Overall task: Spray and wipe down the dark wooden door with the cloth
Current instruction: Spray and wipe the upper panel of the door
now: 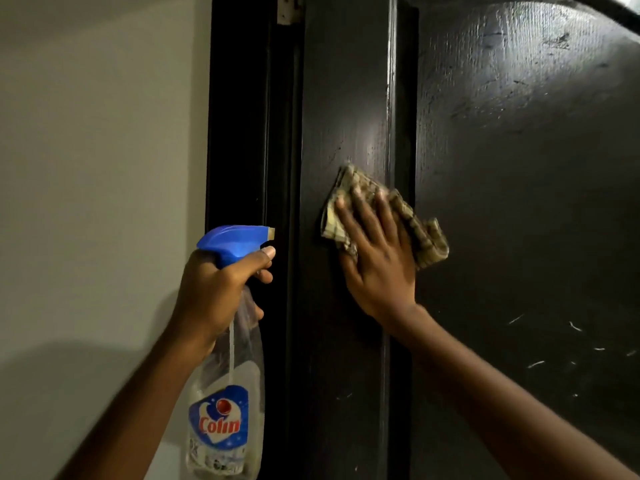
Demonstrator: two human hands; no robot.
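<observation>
The dark wooden door [519, 202] fills the middle and right of the view, and its black frame [242, 133] stands against a pale wall [97, 168] on the left. A metal hinge [288, 10] shows at the top, between the frame and the door.

The right hand [375, 258] lies flat and open on the door, with the fingers spread. It presses a checked cloth [420, 233] against the vertical stile of the door, just beside the raised moulding of the panel. The cloth is folded and sticks out above and to the right of the fingers.

The left hand [221, 289] is closed around the neck of a clear spray bottle [225, 393] with a blue trigger head [235, 242]. The index finger rests at the trigger. The bottle is upright in front of the frame, its nozzle points toward the door, and its label reads "Colin".

Some light scratches [554, 344] mark the lower panel of the door.
</observation>
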